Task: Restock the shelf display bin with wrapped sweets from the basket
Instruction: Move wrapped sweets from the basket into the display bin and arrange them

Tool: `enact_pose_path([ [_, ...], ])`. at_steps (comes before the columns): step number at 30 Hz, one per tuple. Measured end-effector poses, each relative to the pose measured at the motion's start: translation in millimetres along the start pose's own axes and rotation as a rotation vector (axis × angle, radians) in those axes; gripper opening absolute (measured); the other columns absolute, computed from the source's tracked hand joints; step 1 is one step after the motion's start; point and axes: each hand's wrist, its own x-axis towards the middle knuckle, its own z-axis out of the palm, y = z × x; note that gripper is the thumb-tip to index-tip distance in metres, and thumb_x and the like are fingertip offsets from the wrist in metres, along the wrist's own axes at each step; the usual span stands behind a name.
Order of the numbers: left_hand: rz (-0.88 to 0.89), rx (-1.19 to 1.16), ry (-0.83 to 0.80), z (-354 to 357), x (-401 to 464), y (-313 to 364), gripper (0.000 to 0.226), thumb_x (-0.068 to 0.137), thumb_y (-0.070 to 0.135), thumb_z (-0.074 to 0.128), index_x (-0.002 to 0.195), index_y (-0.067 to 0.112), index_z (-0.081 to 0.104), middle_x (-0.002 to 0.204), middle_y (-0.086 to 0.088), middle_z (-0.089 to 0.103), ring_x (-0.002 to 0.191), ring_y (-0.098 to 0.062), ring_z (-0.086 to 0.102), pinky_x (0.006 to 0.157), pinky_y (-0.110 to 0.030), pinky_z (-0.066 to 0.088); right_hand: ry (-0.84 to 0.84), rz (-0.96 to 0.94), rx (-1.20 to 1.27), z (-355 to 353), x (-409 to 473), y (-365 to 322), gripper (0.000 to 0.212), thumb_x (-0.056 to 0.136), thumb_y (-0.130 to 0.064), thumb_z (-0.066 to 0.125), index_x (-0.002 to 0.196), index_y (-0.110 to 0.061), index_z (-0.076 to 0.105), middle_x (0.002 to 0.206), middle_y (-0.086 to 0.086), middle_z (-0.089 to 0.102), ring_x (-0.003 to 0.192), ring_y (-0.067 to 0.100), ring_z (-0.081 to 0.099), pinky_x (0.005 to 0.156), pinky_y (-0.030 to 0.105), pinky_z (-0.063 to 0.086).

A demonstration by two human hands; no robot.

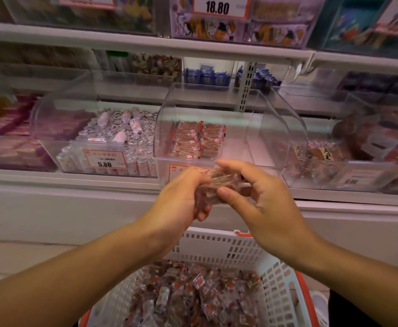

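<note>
Squaring the bundle of wrapped sweets (213, 185) pinched between left hand (181, 197) and right hand (259, 197) helps it stack flat in the bin (219, 128).

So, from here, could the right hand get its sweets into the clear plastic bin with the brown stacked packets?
Probably yes. The right hand pinches a bundle of clear-wrapped brown sweets, shared with the left hand, just before the clear plastic bin, whose raised front leaves the opening free.
</note>
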Motion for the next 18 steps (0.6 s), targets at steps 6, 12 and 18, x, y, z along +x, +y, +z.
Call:
enact_pose_path([
  [6,0.045,0.049,-0.010,1.0,3.4,0.2,0.053,0.081,0.063,0.063,0.099,0.014,0.065,0.072,-0.007,0.063,0.055,-0.015,0.052,0.048,-0.026,0.041,0.089,-0.131,-0.076,-2.2,-0.4,-5.2,0.058,0.082,-0.028,0.076,0.135,-0.033,0.053,0.115,-0.021,0.064,0.110,0.004,0.061,0.093,0.019,0.049],
  [12,0.116,0.024,-0.011,3.1,1.7,-2.2,0.036,0.082,0.054,0.059,0.092,0.021,0.069,0.075,-0.003,0.063,0.059,-0.011,0.053,0.052,-0.024,0.043,-0.095,0.012,-0.078,9.0,-2.7,-2.8,0.074,0.094,-0.051,0.048,0.155,-0.042,0.006,0.157,-0.024,0.026,0.141,-0.007,0.026,0.115,0.020,0.029],
  [18,0.059,0.030,0.111,6.5,3.6,2.9,0.044,0.098,0.053,0.042,0.097,0.018,0.068,0.070,0.000,0.061,0.056,-0.008,0.051,0.051,-0.025,0.041,-0.132,-0.056,-0.120,6.9,2.8,-6.9,0.064,0.098,-0.045,0.050,0.154,-0.032,0.023,0.151,-0.016,0.038,0.134,-0.005,0.037,0.107,0.014,0.033],
])
